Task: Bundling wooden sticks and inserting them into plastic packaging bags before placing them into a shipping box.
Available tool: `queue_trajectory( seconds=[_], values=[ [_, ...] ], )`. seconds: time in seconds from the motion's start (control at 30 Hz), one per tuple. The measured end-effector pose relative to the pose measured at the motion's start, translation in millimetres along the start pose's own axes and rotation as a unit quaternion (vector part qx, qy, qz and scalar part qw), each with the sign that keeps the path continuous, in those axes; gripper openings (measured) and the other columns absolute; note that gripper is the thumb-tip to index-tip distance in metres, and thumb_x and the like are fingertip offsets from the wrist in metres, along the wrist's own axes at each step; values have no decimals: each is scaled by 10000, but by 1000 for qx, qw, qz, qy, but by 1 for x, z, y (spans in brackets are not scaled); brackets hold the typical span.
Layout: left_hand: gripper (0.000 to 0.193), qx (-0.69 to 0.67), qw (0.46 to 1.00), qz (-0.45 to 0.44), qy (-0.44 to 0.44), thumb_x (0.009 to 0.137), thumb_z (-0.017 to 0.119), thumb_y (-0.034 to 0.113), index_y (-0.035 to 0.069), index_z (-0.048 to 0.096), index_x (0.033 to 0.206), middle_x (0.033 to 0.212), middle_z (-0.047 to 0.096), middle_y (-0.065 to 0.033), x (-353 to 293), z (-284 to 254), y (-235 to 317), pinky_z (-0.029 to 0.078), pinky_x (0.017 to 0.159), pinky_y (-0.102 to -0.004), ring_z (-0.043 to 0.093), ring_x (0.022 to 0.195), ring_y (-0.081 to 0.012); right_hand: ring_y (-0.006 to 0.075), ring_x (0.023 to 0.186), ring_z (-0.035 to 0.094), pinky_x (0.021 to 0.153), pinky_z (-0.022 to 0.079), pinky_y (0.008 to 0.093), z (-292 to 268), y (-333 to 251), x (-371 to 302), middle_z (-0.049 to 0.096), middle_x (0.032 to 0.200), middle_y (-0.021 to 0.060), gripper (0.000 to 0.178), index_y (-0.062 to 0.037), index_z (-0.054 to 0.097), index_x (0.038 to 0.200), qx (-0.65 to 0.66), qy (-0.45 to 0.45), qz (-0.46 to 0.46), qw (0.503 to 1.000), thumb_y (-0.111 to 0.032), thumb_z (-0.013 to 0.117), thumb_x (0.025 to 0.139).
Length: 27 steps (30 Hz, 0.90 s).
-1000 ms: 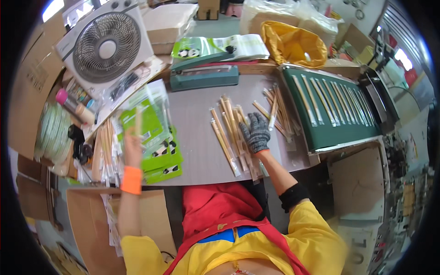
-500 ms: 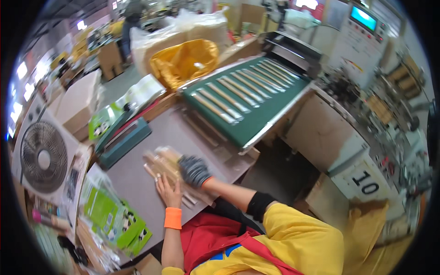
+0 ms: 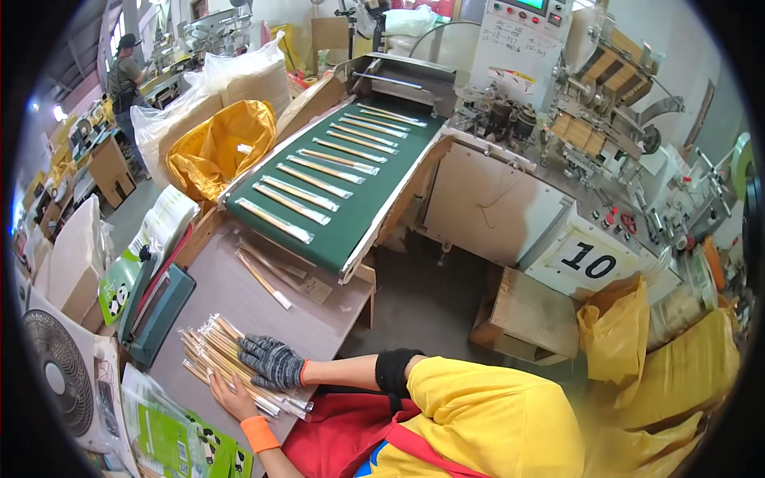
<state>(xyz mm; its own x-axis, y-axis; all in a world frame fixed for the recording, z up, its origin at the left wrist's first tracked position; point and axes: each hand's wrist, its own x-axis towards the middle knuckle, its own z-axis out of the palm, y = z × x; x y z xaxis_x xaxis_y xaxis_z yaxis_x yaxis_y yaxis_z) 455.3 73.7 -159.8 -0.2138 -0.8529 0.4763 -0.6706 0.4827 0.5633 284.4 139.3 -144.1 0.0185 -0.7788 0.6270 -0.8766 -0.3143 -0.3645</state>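
A loose pile of clear-wrapped wooden chopsticks (image 3: 209, 342) lies on the grey-brown worktable (image 3: 327, 319) in front of me. My right hand (image 3: 272, 362), in a grey knit glove, rests over the pile's right side with its fingers laid out flat. Against the near left side of the pile is my bare left hand (image 3: 231, 396), fingers stretched out and touching the packets; an orange band circles that wrist. The undersides of both hands are hidden. Farther up the table lies a single wrapped packet (image 3: 265, 279), apart from the pile.
A green conveyor belt (image 3: 319, 239) beyond the table carries several wrapped packets in a row. Left of the pile stand a teal bag sealer (image 3: 162, 313), green printed bags (image 3: 163, 434) and a fan (image 3: 57, 374). A yellow sack (image 3: 219, 151) sits beside the belt. Another person (image 3: 127, 92) stands far back.
My view has turned rightward, so the scene sits farther left. Both hands are still at the pile, and the left fingers have moved down along its near side.
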Motion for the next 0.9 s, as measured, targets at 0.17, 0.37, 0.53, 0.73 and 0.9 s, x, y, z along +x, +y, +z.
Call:
queue_trajectory(
  seconds=[0.17,0.37,0.53,0.73,0.9],
  values=[
    [434,-26,1000,-17,1,891,575,212,30,530,1282,1307,492,-204,-2,0,-10,318,1037,-421,434,1222,-357,382,1275,402,1075,309,458,7,-3,-2,431,1374,211,680,3,474,1292,32,-45,8,998,-431,575,778],
    [413,-42,998,-48,-4,889,575,195,39,545,1270,1308,489,-202,-2,-10,-1,323,1032,-418,438,1216,-359,381,1259,423,1071,319,444,18,-7,-5,443,1358,228,677,0,484,1283,51,-66,-3,996,-423,589,765],
    [485,-79,996,-35,6,861,604,216,55,504,1307,1313,476,-209,-1,-9,1,318,1033,-438,431,1219,-361,400,1205,467,1029,367,431,-35,10,30,489,1287,257,567,-10,543,1208,117,-173,24,978,-360,626,770],
    [582,-7,1000,-21,-10,773,693,228,70,507,1301,1304,453,-217,-7,-16,9,317,1032,-452,398,1219,-388,364,1134,519,930,427,443,-167,84,147,522,1230,264,383,-111,545,1229,-278,-193,24,941,-236,488,871],
    [598,-6,999,-31,-9,755,713,226,89,517,1303,1317,444,-219,4,-15,25,325,1027,-436,413,1210,-375,363,1230,444,1047,337,435,-260,270,145,474,1351,182,541,-58,504,1301,-445,-31,-52,893,-259,592,807]
  ],
)
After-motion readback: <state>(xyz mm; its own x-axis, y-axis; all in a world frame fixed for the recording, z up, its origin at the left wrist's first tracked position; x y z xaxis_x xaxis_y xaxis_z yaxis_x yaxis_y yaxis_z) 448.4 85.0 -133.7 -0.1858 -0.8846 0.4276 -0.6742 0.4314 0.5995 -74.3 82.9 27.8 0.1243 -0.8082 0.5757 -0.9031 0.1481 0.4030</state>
